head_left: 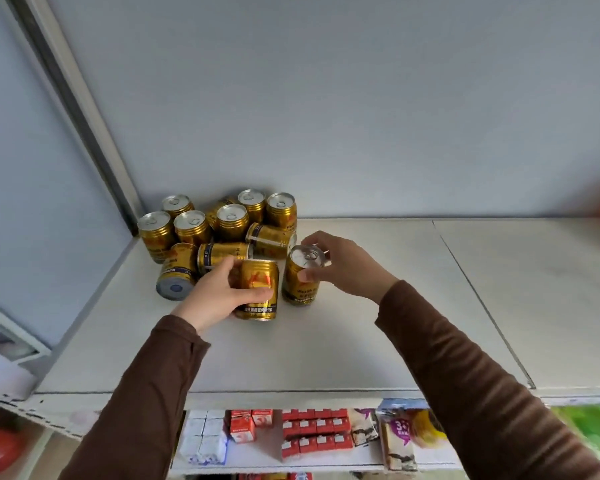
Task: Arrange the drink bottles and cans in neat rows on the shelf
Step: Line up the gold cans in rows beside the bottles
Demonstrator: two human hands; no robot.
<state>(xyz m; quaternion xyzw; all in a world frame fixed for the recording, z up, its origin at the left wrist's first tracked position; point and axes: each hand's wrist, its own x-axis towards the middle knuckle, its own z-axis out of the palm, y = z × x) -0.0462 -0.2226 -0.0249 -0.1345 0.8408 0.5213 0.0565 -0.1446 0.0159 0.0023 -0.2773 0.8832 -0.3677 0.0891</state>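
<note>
**Two gold cans in hand on the top shelf**

I see my left hand (219,292) with fingers wrapped round a gold can (257,289), and my right hand (340,265) gripping an upright can (300,277) just beside it. Both stand on the white shelf (326,341). Behind, a jumbled cluster of cans (219,230) occupies the left corner, several toppled

Your white shelf (326,341) carries a cluster of gold cans (222,223) in its back left corner, some upright, at least three on their sides. Two more cans (297,282) stand just in front, seemingly on the shelf.
</note>
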